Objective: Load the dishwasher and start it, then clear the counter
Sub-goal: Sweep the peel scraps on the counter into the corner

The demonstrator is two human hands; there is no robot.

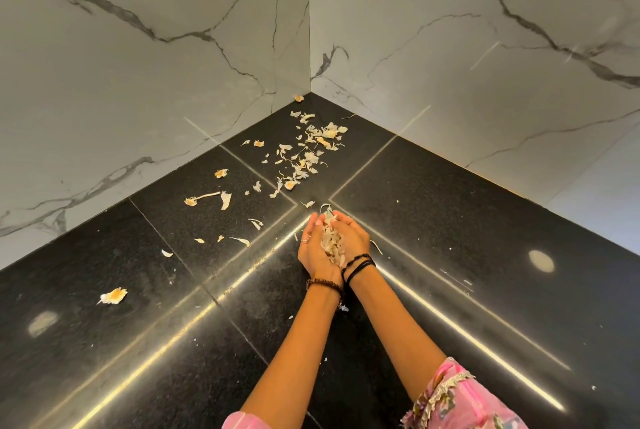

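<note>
Hands cupped together: left hand [313, 248], right hand [351, 238]; holding garlic peels [331, 241].

one view only, head-worn, wide-angle. it looks forward and steeply down from above the near edge of the black tabletop [450, 221], facing into the far corner where two marble walls [173, 65] meet. the corner seam sits just right of centre, top half of frame. both forearms enter from the bottom edge, near the lens; the left hand [315, 248] and right hand [349, 238] sit mid-frame. straight lines bow toward the edges.
</note>
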